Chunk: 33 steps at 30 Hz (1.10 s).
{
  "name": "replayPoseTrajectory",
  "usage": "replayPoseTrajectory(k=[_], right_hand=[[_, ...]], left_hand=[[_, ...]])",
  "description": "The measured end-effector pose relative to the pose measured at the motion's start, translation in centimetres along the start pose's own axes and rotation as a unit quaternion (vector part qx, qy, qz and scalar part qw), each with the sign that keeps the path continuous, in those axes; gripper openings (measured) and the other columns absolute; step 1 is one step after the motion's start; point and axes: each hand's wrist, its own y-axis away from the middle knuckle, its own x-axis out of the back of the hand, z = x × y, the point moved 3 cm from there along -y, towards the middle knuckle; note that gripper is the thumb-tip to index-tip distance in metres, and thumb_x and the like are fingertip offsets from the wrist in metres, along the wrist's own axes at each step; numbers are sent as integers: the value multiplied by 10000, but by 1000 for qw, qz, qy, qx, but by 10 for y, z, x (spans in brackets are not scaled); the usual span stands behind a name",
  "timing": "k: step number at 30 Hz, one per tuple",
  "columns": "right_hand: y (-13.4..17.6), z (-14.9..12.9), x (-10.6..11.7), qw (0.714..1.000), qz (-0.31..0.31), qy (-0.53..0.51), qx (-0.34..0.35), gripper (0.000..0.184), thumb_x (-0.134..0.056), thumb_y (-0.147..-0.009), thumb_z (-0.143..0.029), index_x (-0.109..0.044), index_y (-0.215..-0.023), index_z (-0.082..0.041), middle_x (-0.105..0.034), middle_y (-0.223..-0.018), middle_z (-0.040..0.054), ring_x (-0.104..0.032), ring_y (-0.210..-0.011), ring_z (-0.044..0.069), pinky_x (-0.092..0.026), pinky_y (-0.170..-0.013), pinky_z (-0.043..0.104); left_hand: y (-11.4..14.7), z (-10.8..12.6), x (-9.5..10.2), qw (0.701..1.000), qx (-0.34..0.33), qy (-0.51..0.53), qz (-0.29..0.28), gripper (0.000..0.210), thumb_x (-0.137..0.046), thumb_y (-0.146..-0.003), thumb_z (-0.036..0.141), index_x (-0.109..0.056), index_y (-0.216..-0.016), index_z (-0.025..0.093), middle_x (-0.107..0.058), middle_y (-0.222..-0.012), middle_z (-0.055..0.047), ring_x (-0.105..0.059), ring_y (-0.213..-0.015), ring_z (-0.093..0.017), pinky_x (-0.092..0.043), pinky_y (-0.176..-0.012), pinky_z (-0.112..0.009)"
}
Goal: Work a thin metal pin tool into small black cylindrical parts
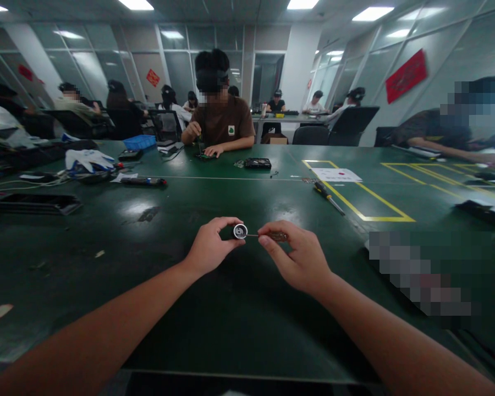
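Note:
My left hand (209,247) pinches a small round black and silver part (240,231) between thumb and fingers, above the green table (231,319). My right hand (299,256) grips a small screwdriver (272,236) by its handle. The thin shaft points left and its tip meets the round part. Both hands hover over the middle of the table, close together.
A yellow-handled screwdriver (328,197) lies beyond my right hand by yellow tape lines (369,203). A white sheet (340,174), a black device (257,163), white gloves (87,159) and a blue bin (139,142) lie farther off. A person (218,118) works opposite; others sit around.

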Motion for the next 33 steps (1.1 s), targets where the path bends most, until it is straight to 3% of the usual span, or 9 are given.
replayPoseTrajectory(k=[12, 18, 28, 33], right_hand=[[0, 0, 3, 1000, 24, -3, -5, 110, -601, -976, -308, -672, -987, -225, -748, -877, 40, -718, -777, 198, -539, -726, 320], [-1, 0, 0, 1000, -6, 6, -11, 108, -593, -974, -303, -672, -1000, -234, -741, -871, 40, -707, -773, 203, -543, -722, 328], [0, 0, 1, 1000, -6, 22, 0, 105, -586, -979, -296, -663, -1009, -232, -730, -876, 41, -694, -773, 202, -530, -717, 332], [-1, -6, -1, 998, -30, 29, 43, 108, -588, -976, -275, -665, -1034, -228, -722, -882, 65, -673, -781, 214, -521, -717, 346]], left_hand=[[0, 0, 0, 1000, -3, -2, 6, 383, -844, -737, 183, -737, -1100, 239, -755, -1123, -38, -685, -1080, -254, -501, -999, -426], [0, -2, 0, 1000, 5, -13, 8, 388, -854, -720, 163, -744, -1084, 235, -758, -1112, -40, -688, -1076, -253, -501, -995, -421], [-1, 3, 2, 1000, -14, -26, 8, 382, -860, -723, 164, -750, -1081, 240, -758, -1091, -37, -691, -1056, -248, -511, -971, -413], [1, 7, 4, 998, -41, -46, 9, 352, -854, -761, 234, -746, -1096, 219, -756, -1104, -47, -682, -1064, -249, -508, -972, -413]])
